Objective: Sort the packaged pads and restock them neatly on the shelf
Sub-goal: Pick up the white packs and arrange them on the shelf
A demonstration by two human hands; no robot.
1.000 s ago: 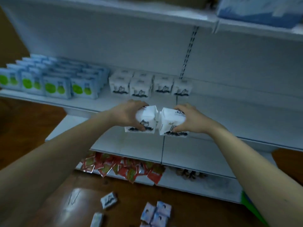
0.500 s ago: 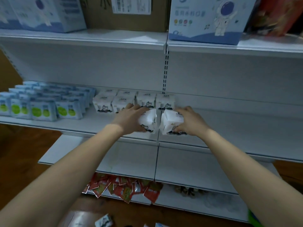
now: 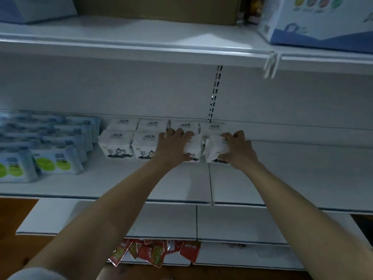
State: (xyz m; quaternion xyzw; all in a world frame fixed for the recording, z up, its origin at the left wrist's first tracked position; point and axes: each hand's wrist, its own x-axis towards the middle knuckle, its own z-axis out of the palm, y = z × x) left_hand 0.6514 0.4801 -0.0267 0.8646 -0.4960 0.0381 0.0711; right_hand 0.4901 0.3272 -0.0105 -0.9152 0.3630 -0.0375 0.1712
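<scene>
Setting two more white packs [image 3: 193,147] into the near row on the shelf [image 3: 181,184], left hand [image 3: 174,147] and right hand [image 3: 237,151] each clamped on one, with six white packs already lined up beside the blue-green packs [image 3: 54,158] and shelf space to the right still unfilled

Both hands [image 3: 173,148] have carried their white packs [image 3: 193,147] onto the shelf [image 3: 181,184].

White shelf [image 3: 282,178] taken as landmark. Right half of shelf left bare: open passage there. Front strip of shelf, ahead of packs, also left open. Rear middle blocked by white pad packs [image 3: 119,144], set in two rows against back wall. Left end blocked by blue-and-green packs [image 3: 56,160], stacked back to wall. Headroom capped by upper shelf [image 3: 141,47] above. Slot beside white pad packs occupied by left hand [image 3: 173,147] and right hand [image 3: 238,150], each gripping one pack.
</scene>
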